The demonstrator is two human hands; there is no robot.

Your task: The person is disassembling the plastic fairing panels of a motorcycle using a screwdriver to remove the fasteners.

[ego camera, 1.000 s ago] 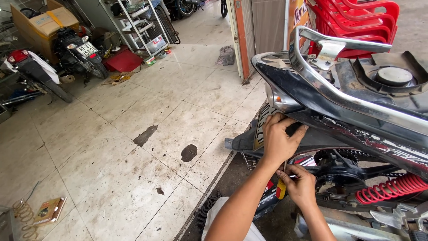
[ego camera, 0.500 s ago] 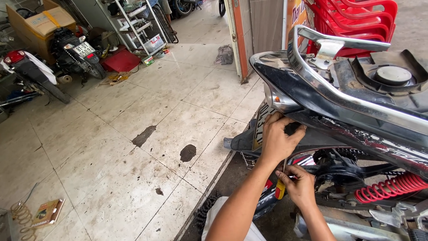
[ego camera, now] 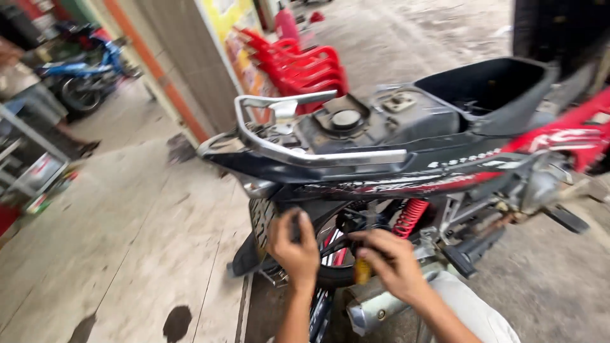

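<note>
Motorcycle (ego camera: pixel 406 146) stands seatless on a workshop floor (ego camera: pixel 127 241), two hands busy at its rear wheel (ego camera: pixel 330 254).

The left hand (ego camera: pixel 293 244) is curled shut on a dark part just beside the rear tyre, apparently steadying it, while the right hand (ego camera: pixel 389 263) is clamped on a yellow-handled tool (ego camera: pixel 363 270) pointed in toward the wheel area under the red shock spring (ego camera: pixel 410 217). With the seat off, the fuel cap (ego camera: pixel 346 119) and open storage well lie exposed behind the chrome grab rail (ego camera: pixel 305 149). Stacked red plastic chairs (ego camera: pixel 298 67) sit against the wall beyond; a blue motorbike (ego camera: pixel 86 73) is parked well apart, at upper left.
</note>
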